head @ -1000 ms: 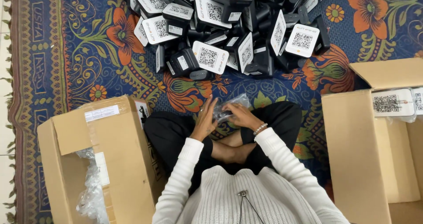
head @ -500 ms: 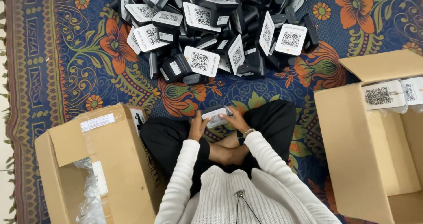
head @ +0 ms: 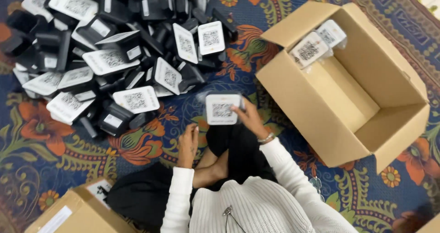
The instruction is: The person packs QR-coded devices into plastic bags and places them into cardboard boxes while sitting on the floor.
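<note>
A small white stand with a square code panel on its face is being held up above the person's crossed legs, its face turned toward the camera. The right hand is gripping it from its right edge, fingers curled behind it and thumb across the front; the right arm, in a white knit sleeve, is reaching forward from the lower right, with a bracelet at the wrist. The left hand is hovering below and to the left of the stand, apart from it, empty, fingers loosely bent and pointing down; its forearm is running straight up from the lap. To the right of the stand, an open cardboard box is lying on the patterned rug, with two bagged stands in its far corner. Up and to the left of the stand, a heap of black-and-white stands is spreading across the rug. Down and to the left, another cardboard box is showing at the frame's edge.
</note>
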